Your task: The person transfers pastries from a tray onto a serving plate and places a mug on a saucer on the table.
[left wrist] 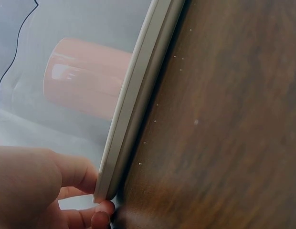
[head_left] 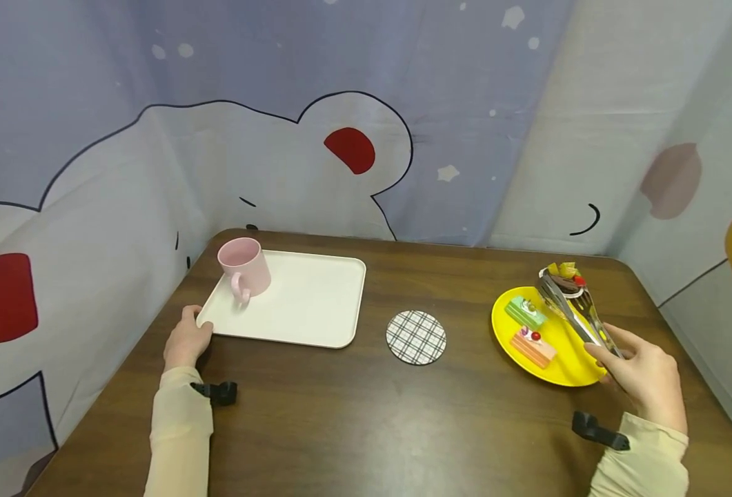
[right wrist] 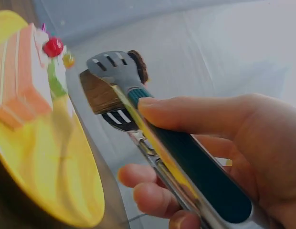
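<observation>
Several pale stars and red patches mark the curtain [head_left: 459, 103] behind, blue-grey and white. Brown tabletop [head_left: 316, 421], wood-grained, below it. On its left part, a white rectangular tray [head_left: 310, 297] with rounded corners. To the right, a yellow plate [head_left: 573, 362]. Left hand [head_left: 187, 338] at the tray's near left corner, grip narrow, fingers pinching the rim. Right hand [head_left: 648, 373] beside the plate's near right edge, grip closed around metal tongs [head_left: 579, 324] with dark green handle panels and slotted heads; thumb laid along the upper arm. Pink mug [head_left: 249, 273] upright on the tray's left side, handle toward the person. Between tray and plate, apart from both, a round checked coaster [head_left: 416, 337] flat on the tabletop. Smallest, the cake pieces: a brown one [right wrist: 96, 93], pinched between the tongs' heads and raised near the plate's far edge; an orange layered slice [head_left: 533, 347] with a red ball on top and a green slice [head_left: 523, 313] just beyond, both resting on the plate.
</observation>
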Demonstrator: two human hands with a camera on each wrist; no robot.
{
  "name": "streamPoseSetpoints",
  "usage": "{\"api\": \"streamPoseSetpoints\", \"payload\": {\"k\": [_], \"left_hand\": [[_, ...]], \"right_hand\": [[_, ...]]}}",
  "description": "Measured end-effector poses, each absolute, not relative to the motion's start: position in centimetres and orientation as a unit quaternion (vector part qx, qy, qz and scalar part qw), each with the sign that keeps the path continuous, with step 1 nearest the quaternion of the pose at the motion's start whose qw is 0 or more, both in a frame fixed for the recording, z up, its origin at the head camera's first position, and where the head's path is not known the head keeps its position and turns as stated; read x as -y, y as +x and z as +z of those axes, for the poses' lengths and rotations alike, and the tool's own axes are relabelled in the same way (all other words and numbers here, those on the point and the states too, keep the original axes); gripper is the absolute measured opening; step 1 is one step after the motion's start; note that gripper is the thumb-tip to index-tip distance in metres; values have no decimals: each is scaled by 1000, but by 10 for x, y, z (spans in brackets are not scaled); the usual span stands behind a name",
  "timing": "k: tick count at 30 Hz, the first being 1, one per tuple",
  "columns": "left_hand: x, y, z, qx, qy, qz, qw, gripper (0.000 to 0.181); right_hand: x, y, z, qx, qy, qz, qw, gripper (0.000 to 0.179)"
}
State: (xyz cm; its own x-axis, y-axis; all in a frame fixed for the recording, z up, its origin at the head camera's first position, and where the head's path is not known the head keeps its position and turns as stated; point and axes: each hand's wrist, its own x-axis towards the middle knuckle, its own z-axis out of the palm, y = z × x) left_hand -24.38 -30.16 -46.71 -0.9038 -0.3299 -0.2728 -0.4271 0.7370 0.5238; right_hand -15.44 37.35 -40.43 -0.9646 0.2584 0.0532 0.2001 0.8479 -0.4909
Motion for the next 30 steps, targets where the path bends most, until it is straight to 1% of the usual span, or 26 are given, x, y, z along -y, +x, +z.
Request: {"api": "streamPoseSetpoints", "payload": {"k": [5, 9, 16, 26, 30], "left_hand": [[302, -244, -467, -928, -208, 300, 80, 57], [302, -245, -466, -927, -210, 300, 80, 56], [301, -245, -465, -927, -211, 300, 84, 56], [299, -244, -466, -922, -223, 304, 86, 57], [298, -245, -466, -923, -222, 304, 86, 57]], "right_hand": [[-383, -151, -408, 963, -117, 239, 29, 73], [-388, -149, -411, 958, -131, 255, 6, 75], [-395, -146, -416, 955, -137, 264, -14, 78], [-406, -142, -414, 945, -131, 285, -94, 88], [-408, -140, -413, 939, -126, 299, -114, 86]]}}
